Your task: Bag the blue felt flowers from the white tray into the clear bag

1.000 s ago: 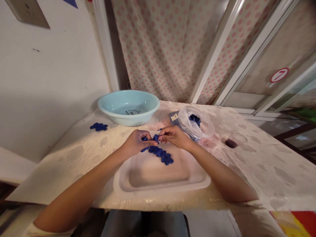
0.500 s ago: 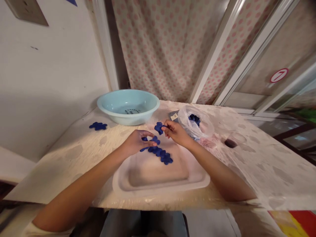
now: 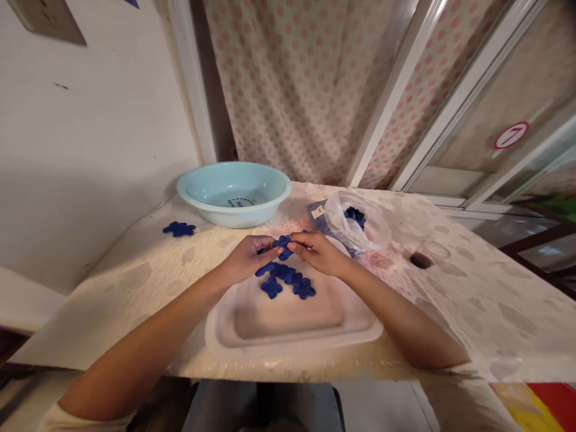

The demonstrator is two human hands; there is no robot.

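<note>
Right hand [image 3: 321, 254] rejoins left hand [image 3: 246, 259], both pinching blue flower-shaped petals [image 3: 282, 242] above tray [image 3: 292, 345]; light edge grips should limit creasing.

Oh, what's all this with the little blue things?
Someone is working at a table with two bare hands. The left hand and the right hand meet at a blue flower-shaped piece, pinched between the fingertips. Below them, more blue pieces lie on a pale tray. A separate blue cluster rests on the table near a light blue basin, and an open clear plastic bag on the other side holds more dark blue pieces.
</note>
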